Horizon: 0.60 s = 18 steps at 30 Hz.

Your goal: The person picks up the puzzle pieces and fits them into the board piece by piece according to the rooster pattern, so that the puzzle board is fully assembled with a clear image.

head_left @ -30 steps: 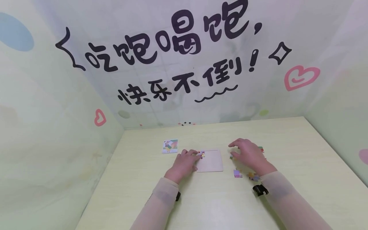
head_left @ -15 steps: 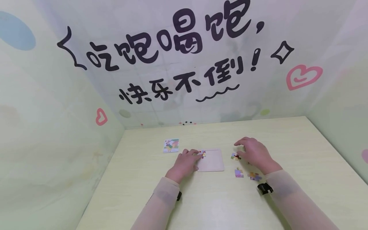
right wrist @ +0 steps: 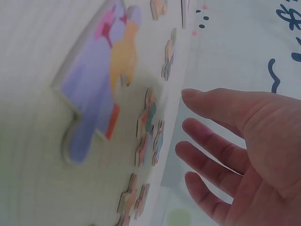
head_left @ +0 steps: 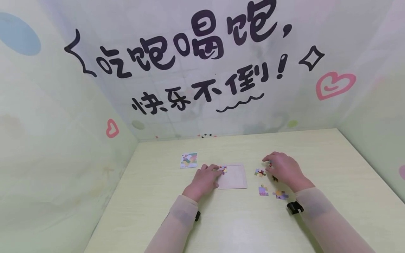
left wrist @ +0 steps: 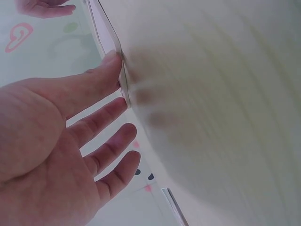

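My left hand (head_left: 204,181) rests at the left edge of a pale, square puzzle board (head_left: 232,178). In the left wrist view its thumb (left wrist: 96,80) and index finger touch the board's edge, fairly straight. One colourful jigsaw piece (head_left: 224,170) lies in the board's upper left, partly hidden by fingertips. My right hand (head_left: 284,171) hovers over loose jigsaw pieces to the right, relaxed and holding nothing. Beside its thumb lies a green and purple jigsaw piece (head_left: 260,172). Nearer are a lilac piece (head_left: 263,190) and a yellow and purple piece (head_left: 280,194); other pieces are partly hidden under the hand.
A small picture card (head_left: 188,160) lies behind and left of the board. The pale wooden table (head_left: 152,193) is enclosed by printed walls at the back and both sides. Each wrist wears a black strap device (head_left: 295,208).
The right hand has moved a little to the right, uncovering more of the jigsaw pieces near its thumb. The left hand stays at the board, and the view has shifted slightly.
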Available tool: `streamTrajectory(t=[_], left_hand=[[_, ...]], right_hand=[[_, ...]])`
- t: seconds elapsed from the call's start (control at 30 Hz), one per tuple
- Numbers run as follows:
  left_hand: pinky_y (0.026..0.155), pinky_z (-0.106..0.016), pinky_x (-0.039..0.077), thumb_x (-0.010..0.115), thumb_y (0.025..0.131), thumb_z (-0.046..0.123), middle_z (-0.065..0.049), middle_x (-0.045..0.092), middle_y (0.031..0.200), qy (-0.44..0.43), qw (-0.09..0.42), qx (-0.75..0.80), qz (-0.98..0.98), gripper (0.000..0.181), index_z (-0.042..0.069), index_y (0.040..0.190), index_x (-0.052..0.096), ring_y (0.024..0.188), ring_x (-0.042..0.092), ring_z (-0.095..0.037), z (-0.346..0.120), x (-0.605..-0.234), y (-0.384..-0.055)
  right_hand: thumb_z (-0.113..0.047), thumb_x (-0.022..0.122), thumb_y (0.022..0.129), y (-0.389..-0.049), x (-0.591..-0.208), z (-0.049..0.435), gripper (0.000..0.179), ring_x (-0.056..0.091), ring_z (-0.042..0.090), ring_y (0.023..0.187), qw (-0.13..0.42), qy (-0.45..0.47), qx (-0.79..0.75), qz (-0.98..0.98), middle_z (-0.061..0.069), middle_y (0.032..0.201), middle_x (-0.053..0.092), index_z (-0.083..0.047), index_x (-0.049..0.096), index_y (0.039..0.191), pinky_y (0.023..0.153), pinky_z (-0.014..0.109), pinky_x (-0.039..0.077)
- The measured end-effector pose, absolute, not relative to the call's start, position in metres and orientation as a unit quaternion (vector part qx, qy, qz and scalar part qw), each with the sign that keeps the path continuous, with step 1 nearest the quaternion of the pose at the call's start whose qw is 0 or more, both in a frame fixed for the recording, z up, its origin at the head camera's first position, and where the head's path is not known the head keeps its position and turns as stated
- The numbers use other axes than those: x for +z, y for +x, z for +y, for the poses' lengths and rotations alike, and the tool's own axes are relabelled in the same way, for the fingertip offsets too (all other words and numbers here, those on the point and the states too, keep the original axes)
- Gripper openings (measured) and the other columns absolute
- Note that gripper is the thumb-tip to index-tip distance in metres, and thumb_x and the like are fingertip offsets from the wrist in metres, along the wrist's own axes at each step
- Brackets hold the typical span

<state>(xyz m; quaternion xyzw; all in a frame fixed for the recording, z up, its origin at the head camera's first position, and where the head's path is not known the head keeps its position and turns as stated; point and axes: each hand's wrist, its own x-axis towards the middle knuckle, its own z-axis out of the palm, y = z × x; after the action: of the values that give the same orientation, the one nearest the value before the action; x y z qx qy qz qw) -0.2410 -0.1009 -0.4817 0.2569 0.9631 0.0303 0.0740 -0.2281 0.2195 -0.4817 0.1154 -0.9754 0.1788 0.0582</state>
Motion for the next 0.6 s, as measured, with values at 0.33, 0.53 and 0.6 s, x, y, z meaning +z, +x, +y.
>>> streamTrajectory(t=[0.33,0.53,0.6], left_hand=[[0.103,-0.047,0.043,0.075,0.094,0.028,0.005,0.048,0.158,0.255,0.077,0.032,0.963,0.061,0.027,0.152,0.054,0.134,0.046,-0.028,-0.1,-0.482,-0.241],[0.103,-0.047,0.042,0.075,0.095,0.028,0.005,0.048,0.158,0.253,0.079,0.032,0.964,0.061,0.027,0.151,0.054,0.135,0.046,-0.028,-0.101,-0.483,-0.241],[0.104,-0.047,0.042,0.075,0.094,0.028,0.005,0.047,0.159,0.252,0.079,0.031,0.964,0.061,0.027,0.152,0.054,0.135,0.046,-0.028,-0.102,-0.483,-0.241]], right_hand=[[-0.014,0.078,0.085,-0.23,-0.482,0.233,0.033,0.065,0.045,0.107,0.051,0.108,0.17,-0.978,0.018,0.119,0.072,-0.006,0.076,0.117,0.078,0.057,0.055],[-0.016,0.076,0.086,-0.232,-0.483,0.24,0.034,0.062,0.044,0.104,0.046,0.102,0.156,-0.981,0.02,0.117,0.071,-0.005,0.075,0.118,0.072,0.051,0.053],[-0.016,0.075,0.085,-0.232,-0.484,0.242,0.033,0.062,0.045,0.104,0.047,0.101,0.157,-0.981,0.021,0.117,0.071,-0.005,0.076,0.117,0.074,0.054,0.053]])
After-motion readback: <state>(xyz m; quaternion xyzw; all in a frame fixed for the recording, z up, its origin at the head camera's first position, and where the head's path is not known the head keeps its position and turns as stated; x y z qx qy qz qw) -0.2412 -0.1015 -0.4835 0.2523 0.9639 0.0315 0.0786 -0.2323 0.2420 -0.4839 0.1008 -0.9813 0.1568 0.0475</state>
